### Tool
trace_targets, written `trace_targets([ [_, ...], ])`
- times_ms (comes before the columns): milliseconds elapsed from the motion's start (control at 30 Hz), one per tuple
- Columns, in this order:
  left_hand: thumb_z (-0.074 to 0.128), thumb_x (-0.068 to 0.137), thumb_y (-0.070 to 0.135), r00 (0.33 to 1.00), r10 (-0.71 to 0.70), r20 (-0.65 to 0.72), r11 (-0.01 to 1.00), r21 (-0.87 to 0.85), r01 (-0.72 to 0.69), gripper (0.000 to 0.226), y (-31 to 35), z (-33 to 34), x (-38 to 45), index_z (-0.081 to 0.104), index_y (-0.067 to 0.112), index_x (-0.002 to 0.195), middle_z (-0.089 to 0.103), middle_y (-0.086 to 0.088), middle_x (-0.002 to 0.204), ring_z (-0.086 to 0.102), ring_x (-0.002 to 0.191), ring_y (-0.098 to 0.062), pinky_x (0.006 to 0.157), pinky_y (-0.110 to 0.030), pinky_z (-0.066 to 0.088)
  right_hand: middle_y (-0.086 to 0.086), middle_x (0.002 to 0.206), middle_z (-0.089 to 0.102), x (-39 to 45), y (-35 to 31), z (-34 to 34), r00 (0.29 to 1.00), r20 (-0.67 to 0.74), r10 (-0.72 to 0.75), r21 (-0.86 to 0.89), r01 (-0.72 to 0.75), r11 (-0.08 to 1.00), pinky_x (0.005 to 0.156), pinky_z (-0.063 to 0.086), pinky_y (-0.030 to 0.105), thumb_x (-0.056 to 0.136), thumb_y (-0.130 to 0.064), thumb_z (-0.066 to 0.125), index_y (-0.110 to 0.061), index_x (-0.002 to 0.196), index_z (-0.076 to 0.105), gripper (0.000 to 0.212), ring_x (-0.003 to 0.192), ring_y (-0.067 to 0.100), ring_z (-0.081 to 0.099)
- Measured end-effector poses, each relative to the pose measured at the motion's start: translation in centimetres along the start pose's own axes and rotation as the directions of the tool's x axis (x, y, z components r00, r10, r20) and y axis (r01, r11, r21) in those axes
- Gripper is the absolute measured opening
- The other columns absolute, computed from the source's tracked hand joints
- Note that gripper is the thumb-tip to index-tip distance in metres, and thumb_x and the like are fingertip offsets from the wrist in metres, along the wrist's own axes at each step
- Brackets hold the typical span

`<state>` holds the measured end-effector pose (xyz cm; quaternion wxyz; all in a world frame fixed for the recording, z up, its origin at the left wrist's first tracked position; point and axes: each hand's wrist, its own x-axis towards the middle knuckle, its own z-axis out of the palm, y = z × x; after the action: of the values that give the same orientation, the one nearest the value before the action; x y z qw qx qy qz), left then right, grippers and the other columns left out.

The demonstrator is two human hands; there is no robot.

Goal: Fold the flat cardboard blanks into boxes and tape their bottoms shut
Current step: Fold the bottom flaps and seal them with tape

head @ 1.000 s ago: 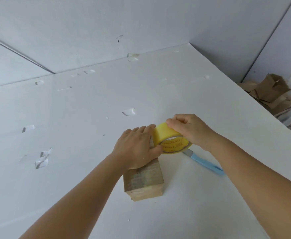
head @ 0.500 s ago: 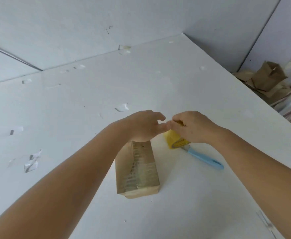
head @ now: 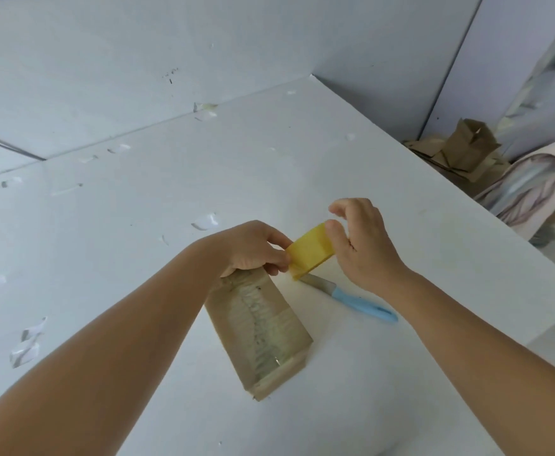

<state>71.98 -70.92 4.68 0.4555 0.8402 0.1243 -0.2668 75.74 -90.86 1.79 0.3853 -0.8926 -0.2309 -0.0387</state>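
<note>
Now the yellow tape roll (head: 310, 250) is lifted above the white table (head: 138, 225) and shows plainly between the two hands, where half a second ago it sat low and mostly hidden under the right hand. The right hand (head: 363, 245) has risen with it, thumb pressed on the roll's near face and fingers curled over its far side, holding it. The left hand (head: 256, 246) has slid toward the roll and pinches at its near edge with curled fingers; whether it has the tape's loose end cannot be told. The brown cardboard box (head: 263, 327) lies on the table under the left wrist, its taped face up, and now sits angled, its near end swung further right than before. The blue-handled knife (head: 351, 299) lies just right of the box, unmoved. Cardboard scraps (head: 460, 153) are piled beyond the table's right edge.
</note>
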Motion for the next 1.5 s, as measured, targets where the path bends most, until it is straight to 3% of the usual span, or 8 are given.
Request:
trace_targets([
  [67,0.068,0.085,0.015,0.999,0.003,-0.053,0.998,-0.069,-0.007,0.014,-0.4,0.2,-0.4,0.075,0.026,0.089,0.074,0.001,0.075,0.065,0.061,-0.004,0.072,-0.027,0.057,0.006,0.112,0.049,-1.2,1.4,0.4,0.984,-0.049,0.170,-0.027,-0.171,0.985,0.085,0.033,0.027,0.094,-0.017,0.041,-0.010,0.109,0.052,0.020,0.107,0.025,0.043],
  [200,0.071,0.085,0.012,0.993,0.000,-0.121,0.983,-0.184,-0.022,0.011,-1.1,0.3,-1.2,0.075,0.022,0.089,0.074,-0.003,0.075,0.064,0.059,-0.006,0.063,-0.022,0.055,0.008,0.119,0.048,-4.1,4.2,1.6,0.864,0.290,0.411,-0.443,-0.260,0.858,0.088,0.039,0.033,0.089,-0.030,0.054,-0.015,0.121,0.048,0.035,0.113,0.028,0.043],
  [500,0.072,0.084,0.012,0.977,0.008,-0.212,0.982,-0.184,-0.048,0.014,-1.3,1.2,-1.9,0.073,0.020,0.095,0.074,-0.002,0.075,0.064,0.059,-0.006,0.060,-0.019,0.051,0.003,0.089,0.053,-5.0,3.8,1.1,0.903,0.340,0.262,-0.450,-0.088,0.889,0.065,0.037,0.029,0.089,-0.024,0.047,-0.019,0.087,0.053,0.008,0.084,0.025,0.055],
  [700,0.069,0.085,0.014,0.967,0.046,-0.250,0.977,-0.190,-0.096,0.022,-1.7,1.2,-1.9,0.072,0.021,0.105,0.071,0.002,0.076,0.059,0.065,-0.009,0.077,-0.027,0.052,-0.002,0.056,0.048,-5.9,1.9,-4.4,0.901,0.379,0.212,-0.366,-0.064,0.928,0.048,0.032,0.028,0.089,-0.049,0.047,-0.020,0.068,0.047,0.036,0.051,0.013,0.044],
  [867,0.065,0.087,0.013,0.962,0.063,-0.266,0.976,-0.184,-0.115,0.022,-1.6,1.5,-2.1,0.071,0.021,0.107,0.070,-0.001,0.079,0.056,0.066,-0.011,0.077,-0.027,0.051,-0.002,0.068,0.066,-6.3,-1.6,-6.5,0.870,0.441,0.222,-0.197,-0.147,0.969,0.051,0.048,0.030,0.092,-0.029,0.046,-0.018,0.075,0.055,0.022,0.046,0.009,0.062],
  [1167,0.071,0.082,0.014,0.938,0.098,-0.332,0.962,-0.209,-0.175,0.023,-1.5,1.5,-2.6,0.071,0.022,0.103,0.063,0.000,0.071,0.050,0.061,-0.010,0.066,-0.022,0.045,-0.006,0.063,0.040,-4.8,-7.5,-4.6,0.914,0.393,0.099,-0.578,0.162,0.799,0.044,0.020,0.027,0.096,-0.027,0.040,-0.023,0.070,0.035,0.026,0.051,0.009,0.036],
  [1367,0.071,0.083,0.017,0.926,0.116,-0.360,0.959,-0.200,-0.198,0.016,-1.7,1.7,-2.5,0.071,0.028,0.095,0.062,0.002,0.070,0.050,0.063,-0.010,0.063,-0.020,0.042,-0.002,0.068,0.038,-4.7,-9.5,-2.7,0.917,0.388,0.095,-0.679,0.214,0.702,0.045,0.022,0.025,0.092,-0.011,0.040,-0.021,0.087,0.041,0.011,0.060,0.018,0.041],
  [1500,0.071,0.083,0.016,0.923,0.141,-0.359,0.936,-0.256,-0.243,0.019,-1.6,1.9,-2.6,0.069,0.034,0.089,0.062,0.003,0.071,0.049,0.065,-0.009,0.068,-0.019,0.043,0.005,0.098,0.059,-4.2,-7.9,-1.2,0.857,0.484,0.178,-0.674,0.236,0.700,0.063,0.035,0.028,0.092,-0.010,0.040,-0.017,0.101,0.056,0.019,0.081,0.023,0.054],
])
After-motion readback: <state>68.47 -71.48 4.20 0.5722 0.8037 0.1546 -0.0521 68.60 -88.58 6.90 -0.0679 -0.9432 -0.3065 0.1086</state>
